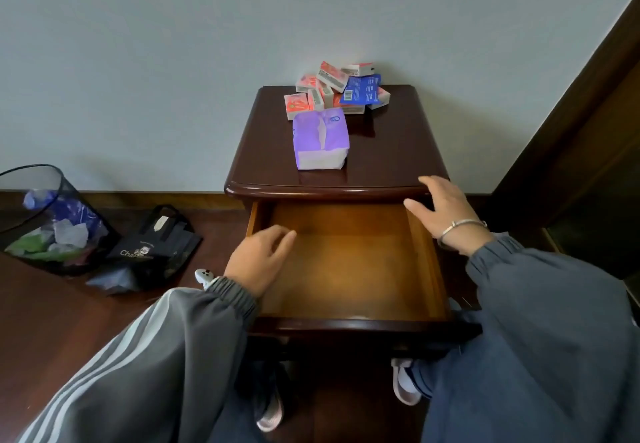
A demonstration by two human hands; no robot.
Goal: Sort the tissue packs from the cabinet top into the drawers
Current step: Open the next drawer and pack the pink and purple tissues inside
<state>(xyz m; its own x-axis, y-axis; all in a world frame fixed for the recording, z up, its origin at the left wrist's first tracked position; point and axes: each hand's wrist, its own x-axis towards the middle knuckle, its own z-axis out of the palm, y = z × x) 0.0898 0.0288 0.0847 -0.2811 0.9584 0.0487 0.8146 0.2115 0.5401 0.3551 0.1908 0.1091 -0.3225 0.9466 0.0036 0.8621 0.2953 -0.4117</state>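
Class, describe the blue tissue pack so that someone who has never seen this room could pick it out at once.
Find the dark wooden cabinet against the pale wall. At the back of its top, behind a large purple pack, lies a heap of small packs. The blue pack lies on the heap's right side: the only one not red-and-white.

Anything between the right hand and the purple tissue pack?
Nothing. In the head view, only bare cabinet top lies between the right hand and the purple tissue pack.
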